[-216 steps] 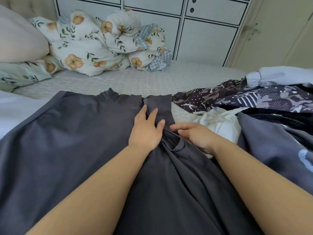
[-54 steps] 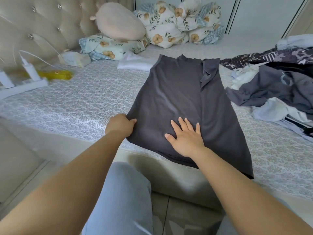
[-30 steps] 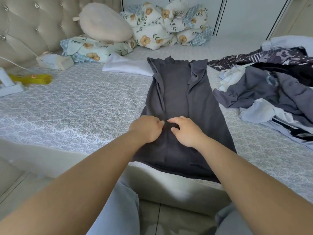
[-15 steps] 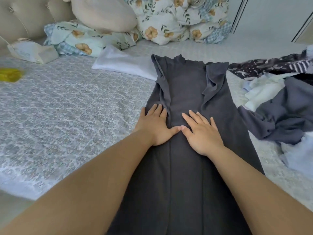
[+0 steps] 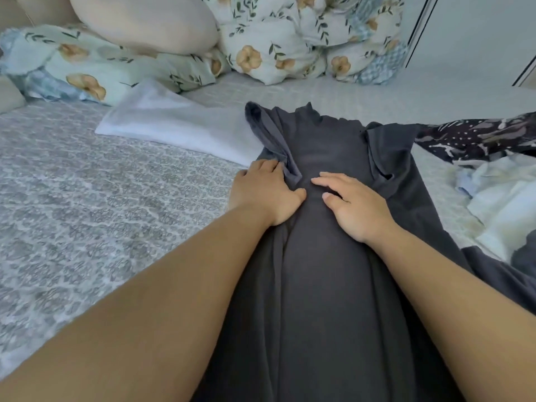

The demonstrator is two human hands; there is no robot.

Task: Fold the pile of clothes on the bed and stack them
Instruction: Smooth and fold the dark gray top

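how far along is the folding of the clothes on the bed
Early. Done: one white folded garment lies flat by the pillows. In hand: the dark grey shirt has both sides folded inward; the left hand and right hand rest on it, fingers near its left sleeve. Left: folding it crosswise, then the unfolded pile at right.

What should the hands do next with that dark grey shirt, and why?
Probably smooth the left sleeve flat. The dark grey shirt already has both sides folded in, but the sleeve under the left hand is bunched and rumpled, while the right hand rests flat on the middle. Flattening it first should let the shirt fold up neatly.
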